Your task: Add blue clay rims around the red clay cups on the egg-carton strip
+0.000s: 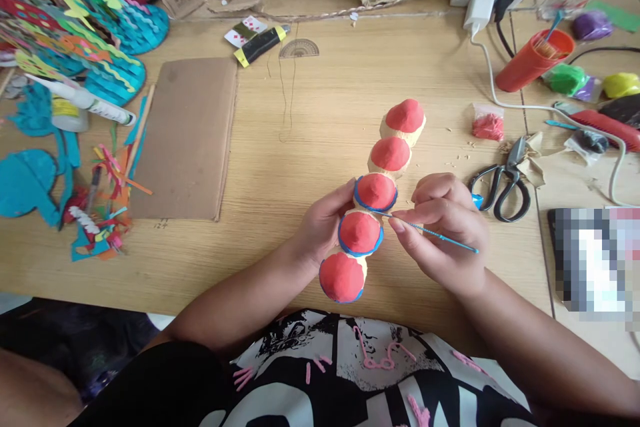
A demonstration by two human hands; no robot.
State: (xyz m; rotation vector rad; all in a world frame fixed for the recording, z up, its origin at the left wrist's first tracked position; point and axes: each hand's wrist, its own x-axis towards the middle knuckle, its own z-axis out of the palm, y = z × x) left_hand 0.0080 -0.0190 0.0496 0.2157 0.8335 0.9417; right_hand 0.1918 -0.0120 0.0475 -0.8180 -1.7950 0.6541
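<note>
An egg carton strip (390,153) with several domes capped in red clay is held over the table in my left hand (323,230), whose fingers close around its left side. Blue clay edges the three domes nearest me; the two far domes show only red over pale carton. Pinched between the thumb and fingers of my right hand (445,230) is a thin blue clay tool (440,236). Its tip touches the strip at the blue rim of the middle dome. The undersides of the strip and some left fingers are hidden.
Scissors (507,180) and a bag of red clay (489,125) lie to the right, near a red cup (535,60) and a white cable (493,80). Cardboard (185,140), colourful scraps (107,213) and a glue tube (90,100) lie left. A protractor (299,48) lies farther back.
</note>
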